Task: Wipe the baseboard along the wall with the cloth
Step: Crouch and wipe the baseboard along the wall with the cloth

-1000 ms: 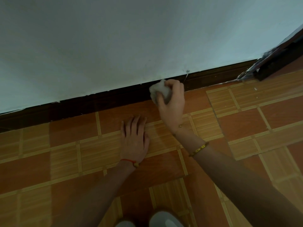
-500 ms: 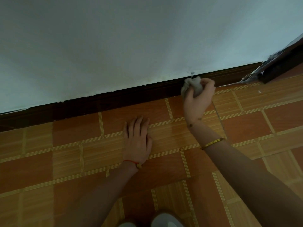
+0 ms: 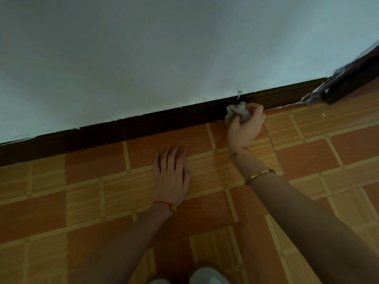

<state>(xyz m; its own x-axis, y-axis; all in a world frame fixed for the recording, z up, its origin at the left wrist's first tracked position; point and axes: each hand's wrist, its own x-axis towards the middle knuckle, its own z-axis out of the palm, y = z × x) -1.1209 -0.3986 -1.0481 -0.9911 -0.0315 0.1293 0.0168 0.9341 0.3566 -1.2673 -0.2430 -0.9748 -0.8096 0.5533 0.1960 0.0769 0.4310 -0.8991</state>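
A crumpled pale grey cloth (image 3: pixel 238 112) is gripped in the right hand (image 3: pixel 245 128), whose fingers are curled around it, right of the frame's centre. The cloth is pressed against the dark brown baseboard (image 3: pixel 143 126), which is seen running diagonally from the left edge of the frame up towards the upper right, at the foot of a white wall (image 3: pixel 164 54). A small grey mark (image 3: pixel 239 92) is visible on the wall just above the cloth.

A gold bangle (image 3: pixel 259 176) is worn on the right forearm, and a thinner chain is seen at the wrist above it. The left hand (image 3: pixel 172 177) is laid flat on the floor (image 3: pixel 82 201) in the centre of the frame, with its fingers straight and held together, pointing towards the baseboard and well apart from it; nothing is grasped by it. A red string bracelet (image 3: pixel 165 204) is worn on the left wrist.

The floor is covered in orange-brown tiles divided by lighter striped bands. A dark wooden frame (image 3: pixel 352 78) with pale smears along its edge is met by the baseboard at the upper right of the frame. Two pale shoe tips (image 3: pixel 205 278) are seen at the bottom edge.
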